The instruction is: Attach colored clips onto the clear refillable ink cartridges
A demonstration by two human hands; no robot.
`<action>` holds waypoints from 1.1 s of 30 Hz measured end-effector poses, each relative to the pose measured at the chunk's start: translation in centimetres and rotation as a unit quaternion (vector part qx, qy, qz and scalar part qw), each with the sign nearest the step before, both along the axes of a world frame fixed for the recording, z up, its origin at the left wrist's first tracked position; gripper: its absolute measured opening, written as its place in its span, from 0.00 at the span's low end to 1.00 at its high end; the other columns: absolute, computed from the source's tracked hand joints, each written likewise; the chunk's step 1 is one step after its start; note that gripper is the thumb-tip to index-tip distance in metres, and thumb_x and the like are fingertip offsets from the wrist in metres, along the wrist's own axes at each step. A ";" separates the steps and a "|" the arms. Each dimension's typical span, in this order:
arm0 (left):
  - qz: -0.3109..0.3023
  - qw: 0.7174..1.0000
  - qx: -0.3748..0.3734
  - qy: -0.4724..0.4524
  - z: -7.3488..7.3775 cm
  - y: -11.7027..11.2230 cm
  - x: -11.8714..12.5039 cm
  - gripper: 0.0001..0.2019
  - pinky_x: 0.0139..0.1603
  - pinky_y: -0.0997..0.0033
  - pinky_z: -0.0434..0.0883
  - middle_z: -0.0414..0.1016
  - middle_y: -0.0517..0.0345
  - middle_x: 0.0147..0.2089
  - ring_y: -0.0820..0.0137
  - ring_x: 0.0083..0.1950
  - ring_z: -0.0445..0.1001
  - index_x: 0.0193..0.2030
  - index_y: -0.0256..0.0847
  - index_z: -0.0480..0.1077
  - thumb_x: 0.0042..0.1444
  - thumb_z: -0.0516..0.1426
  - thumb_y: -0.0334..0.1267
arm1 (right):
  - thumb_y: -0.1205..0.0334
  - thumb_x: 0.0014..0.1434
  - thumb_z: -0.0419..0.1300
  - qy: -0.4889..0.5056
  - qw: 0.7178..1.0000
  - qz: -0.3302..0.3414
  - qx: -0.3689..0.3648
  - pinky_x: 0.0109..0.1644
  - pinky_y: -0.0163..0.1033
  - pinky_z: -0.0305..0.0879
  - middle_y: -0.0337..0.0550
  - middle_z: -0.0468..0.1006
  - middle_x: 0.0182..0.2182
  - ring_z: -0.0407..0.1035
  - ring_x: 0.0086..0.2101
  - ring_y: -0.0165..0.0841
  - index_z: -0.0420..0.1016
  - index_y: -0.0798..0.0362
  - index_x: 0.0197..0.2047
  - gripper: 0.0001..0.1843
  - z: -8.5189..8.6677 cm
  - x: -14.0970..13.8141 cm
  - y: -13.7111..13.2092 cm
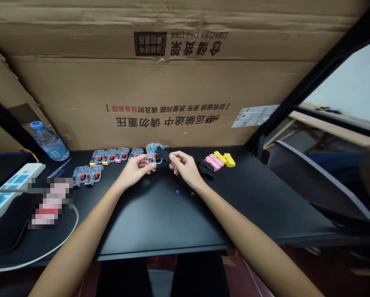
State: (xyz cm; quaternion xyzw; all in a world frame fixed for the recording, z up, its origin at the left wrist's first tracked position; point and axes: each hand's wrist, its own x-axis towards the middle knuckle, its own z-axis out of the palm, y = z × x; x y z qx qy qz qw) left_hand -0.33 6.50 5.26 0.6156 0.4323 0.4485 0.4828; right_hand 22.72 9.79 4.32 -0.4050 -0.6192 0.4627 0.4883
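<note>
My left hand (136,169) pinches a transparent plastic case (152,152) with blue and red parts inside, held above the black tabletop near its back edge. My right hand (185,168) grips a flat black plastic piece (164,156) at its right end. The black piece slants across the right side of the case; whether the two touch I cannot tell. Similar clear cases (110,156) stand to the left, several in a back row and two more in front. To the right lie black pieces (206,166), pink pieces (214,162) and yellow pieces (229,160) of a similar shape.
A cardboard sheet (172,82) walls the back of the black table (160,231). At left are a water bottle (50,140), a pen-like tool (59,168), a white power strip (14,185), a dark phone-like slab (8,225) and a white cable (76,218). A blue disc (177,192) lies mid-table.
</note>
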 end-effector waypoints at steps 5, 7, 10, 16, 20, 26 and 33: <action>0.002 1.000 -0.003 0.007 0.1 0.1 -0.2 0.23 0.45 0.60 0.81 0.82 0.53 0.37 0.59 0.44 0.86 0.40 0.40 0.73 0.55 0.70 0.58 | 0.32 0.59 0.69 -0.005 1.000 0.008 -0.012 0.21 0.34 0.60 0.35 0.75 0.22 0.63 0.18 0.27 0.77 0.52 0.43 0.29 0.0 -0.1 -0.2; 0.004 1.000 -0.005 0.007 0.0 0.1 -0.3 0.23 0.45 0.60 0.81 0.82 0.53 0.37 0.58 0.44 0.86 0.41 0.40 0.73 0.55 0.70 0.58 | 0.32 0.58 0.69 -0.004 1.000 0.010 -0.016 0.21 0.34 0.60 0.34 0.75 0.22 0.63 0.18 0.27 0.77 0.52 0.45 0.29 0.0 -0.2 -0.2; 0.007 1.000 -0.005 0.006 -0.1 0.2 -0.3 0.23 0.45 0.60 0.81 0.82 0.53 0.38 0.59 0.44 0.86 0.42 0.40 0.73 0.55 0.70 0.58 | 0.32 0.58 0.69 -0.008 1.000 0.012 -0.016 0.21 0.34 0.61 0.34 0.75 0.22 0.63 0.18 0.27 0.76 0.52 0.44 0.29 0.0 -0.2 -0.3; 0.006 1.000 -0.001 0.011 -0.2 0.1 -0.2 0.23 0.44 0.60 0.81 0.83 0.52 0.38 0.58 0.44 0.86 0.41 0.40 0.74 0.55 0.70 0.58 | 0.34 0.59 0.68 -0.006 1.000 0.011 -0.020 0.21 0.33 0.61 0.34 0.75 0.22 0.64 0.18 0.27 0.76 0.51 0.44 0.27 0.0 -0.2 -0.2; 0.007 1.000 0.000 0.010 -0.2 0.1 -0.2 0.23 0.45 0.60 0.81 0.83 0.51 0.39 0.59 0.43 0.85 0.42 0.39 0.74 0.55 0.70 0.58 | 0.35 0.59 0.68 -0.011 1.000 0.016 -0.020 0.21 0.33 0.61 0.34 0.76 0.22 0.64 0.18 0.27 0.76 0.51 0.43 0.27 0.1 -0.2 -0.2; 0.000 1.000 0.001 0.019 -0.1 0.0 -0.2 0.23 0.45 0.61 0.81 0.83 0.51 0.39 0.60 0.44 0.85 0.43 0.39 0.75 0.57 0.69 0.58 | 0.35 0.59 0.69 -0.017 1.000 0.018 -0.019 0.21 0.33 0.62 0.34 0.76 0.22 0.65 0.18 0.27 0.76 0.52 0.44 0.27 0.1 -0.2 -0.1; 0.013 1.000 0.001 0.003 -0.3 0.1 -0.1 0.23 0.46 0.58 0.82 0.84 0.51 0.39 0.57 0.45 0.87 0.43 0.39 0.74 0.55 0.71 0.57 | 0.36 0.58 0.70 -0.033 0.999 0.036 -0.023 0.21 0.33 0.62 0.35 0.76 0.24 0.65 0.19 0.27 0.77 0.52 0.42 0.27 0.0 -0.4 -0.5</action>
